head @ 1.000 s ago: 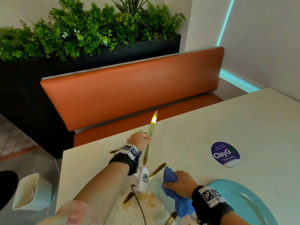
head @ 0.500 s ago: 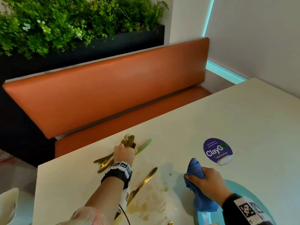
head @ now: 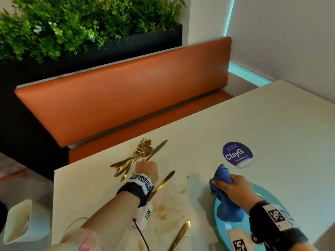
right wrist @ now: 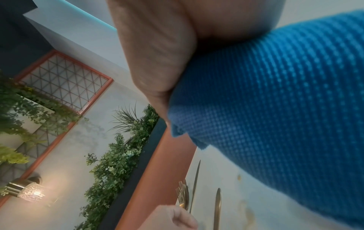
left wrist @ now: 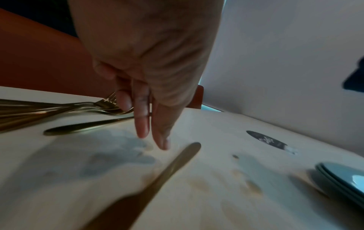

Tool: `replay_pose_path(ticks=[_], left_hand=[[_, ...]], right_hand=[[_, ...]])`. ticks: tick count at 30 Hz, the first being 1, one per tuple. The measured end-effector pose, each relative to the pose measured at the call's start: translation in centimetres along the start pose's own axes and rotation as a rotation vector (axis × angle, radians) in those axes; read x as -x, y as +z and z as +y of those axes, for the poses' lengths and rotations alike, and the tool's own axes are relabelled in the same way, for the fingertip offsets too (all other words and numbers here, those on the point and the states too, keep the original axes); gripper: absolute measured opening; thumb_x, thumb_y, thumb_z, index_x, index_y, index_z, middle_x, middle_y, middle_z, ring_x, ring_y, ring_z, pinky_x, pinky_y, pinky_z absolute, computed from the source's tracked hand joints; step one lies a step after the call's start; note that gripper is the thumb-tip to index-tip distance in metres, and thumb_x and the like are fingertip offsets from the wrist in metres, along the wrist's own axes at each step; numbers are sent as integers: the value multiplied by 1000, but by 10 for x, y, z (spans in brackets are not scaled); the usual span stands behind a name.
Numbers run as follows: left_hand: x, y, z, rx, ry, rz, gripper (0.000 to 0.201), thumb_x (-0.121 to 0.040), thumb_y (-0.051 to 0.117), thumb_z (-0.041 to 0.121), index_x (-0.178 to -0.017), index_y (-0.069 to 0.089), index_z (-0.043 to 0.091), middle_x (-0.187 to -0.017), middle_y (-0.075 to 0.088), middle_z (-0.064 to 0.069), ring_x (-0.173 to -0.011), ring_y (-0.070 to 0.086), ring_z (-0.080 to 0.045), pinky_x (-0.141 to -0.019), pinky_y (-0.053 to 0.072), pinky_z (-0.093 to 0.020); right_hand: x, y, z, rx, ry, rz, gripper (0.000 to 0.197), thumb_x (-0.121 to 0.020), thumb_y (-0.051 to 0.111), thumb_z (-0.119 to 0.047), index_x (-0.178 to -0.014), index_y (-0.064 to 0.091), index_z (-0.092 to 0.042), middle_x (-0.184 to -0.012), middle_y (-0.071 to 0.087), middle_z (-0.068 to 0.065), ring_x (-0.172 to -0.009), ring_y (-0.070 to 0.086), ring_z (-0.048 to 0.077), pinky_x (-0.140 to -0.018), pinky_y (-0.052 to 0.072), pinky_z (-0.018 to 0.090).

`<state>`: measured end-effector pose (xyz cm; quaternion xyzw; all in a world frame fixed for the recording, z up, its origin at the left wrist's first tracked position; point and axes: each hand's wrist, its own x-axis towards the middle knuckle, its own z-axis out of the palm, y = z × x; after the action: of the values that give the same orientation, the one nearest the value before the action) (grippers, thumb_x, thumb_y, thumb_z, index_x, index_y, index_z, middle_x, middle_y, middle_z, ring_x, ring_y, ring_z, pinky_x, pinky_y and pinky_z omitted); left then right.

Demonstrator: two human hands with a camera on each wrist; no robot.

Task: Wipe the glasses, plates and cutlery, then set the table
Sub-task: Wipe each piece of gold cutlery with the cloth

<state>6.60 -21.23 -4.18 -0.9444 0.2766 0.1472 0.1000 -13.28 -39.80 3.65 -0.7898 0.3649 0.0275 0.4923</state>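
Several gold forks and spoons lie in a pile near the table's far edge. A gold knife lies just right of the pile. My left hand hovers by that knife's handle, fingers straight and pointing down, holding nothing. A second knife lies beside my left wrist, and a third lies nearer me. My right hand grips a bunched blue cloth over the left rim of stacked teal plates. In the right wrist view the cloth fills most of the picture.
Brown stains mark the cream table between the knives. A purple ClayGo sticker sits beyond the cloth. An orange bench and a planter with greenery run behind the table. A white bin stands on the floor at left.
My left hand brought the raised knife down beside the cutlery pile, let go of it and drew back a little. My right hand kept its grip on the cloth.
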Motion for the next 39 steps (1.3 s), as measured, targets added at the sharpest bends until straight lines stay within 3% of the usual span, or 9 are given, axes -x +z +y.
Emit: replay_pose_path(ticks=[4,10,14,18,23,26,30,36,39], left_hand=[[27,19,8,-46,-34,-140,31,-80,67,34,-105,64,16,-110,68,-3,-112,57,-22,-97,41,-33],[39,31,20,108,-137,-100,30,-93,53,21,-120,55,9,-126,57,-9,-123,48,-23,-101,38,-29],[38,29,22,224,-218,-300,32,-89,56,19,-117,58,5,-120,61,-11,-112,59,-26,-94,50,-29],[-3,82,19,277,-233,-450,34,-77,62,25,-107,61,8,-112,65,-9,-103,63,-28,-90,52,-36],[42,21,30,263,-177,-395,20,-79,63,20,-66,53,10,-101,69,-9,-94,66,-25,-81,54,-28],[51,11,33,331,-186,-361,20,-83,60,18,-94,66,3,-109,68,-11,-101,65,-27,-83,52,-28],[57,-8,32,579,-136,-334,31,-87,61,21,-115,64,6,-121,64,-7,-112,60,-24,-94,47,-28],[72,-50,46,1079,4,-331,6,-82,68,14,-84,67,19,-92,67,3,-101,56,-15,-93,36,-28],[82,-61,59,1199,48,-277,19,-80,66,7,-71,63,23,-77,63,6,-91,54,-14,-92,39,-30]], right_hand=[[14,0,1,-48,10,-56,29,-84,66,-19,-56,59,-14,-43,61,-8,-48,57,8,-47,45,12],[26,-1,16,-38,46,-28,26,-81,69,-24,-59,63,-13,-63,69,8,-65,63,24,-73,52,34],[35,-2,28,-74,55,-62,31,-83,67,-18,-52,65,-14,-50,68,0,-49,62,12,-61,52,26],[38,-2,39,-79,80,-52,26,-81,69,-21,-58,68,-9,-60,72,10,-55,64,20,-67,54,32],[38,-1,48,-83,110,-60,25,-80,70,-22,-60,67,-8,-63,73,11,-54,64,20,-64,54,29],[37,1,50,-68,106,-65,27,-81,70,-25,-59,66,-10,-61,72,9,-55,63,19,-66,54,28],[36,3,46,4,101,-110,39,-84,65,-36,-54,52,-16,-50,55,-4,-53,49,11,-54,40,18],[32,18,11,93,37,-239,37,-87,55,-49,-65,50,-19,-74,55,2,-68,49,13,-65,38,23],[25,26,-15,78,-57,-296,35,-89,54,-47,-65,51,-22,-72,56,0,-64,48,9,-63,38,21]])
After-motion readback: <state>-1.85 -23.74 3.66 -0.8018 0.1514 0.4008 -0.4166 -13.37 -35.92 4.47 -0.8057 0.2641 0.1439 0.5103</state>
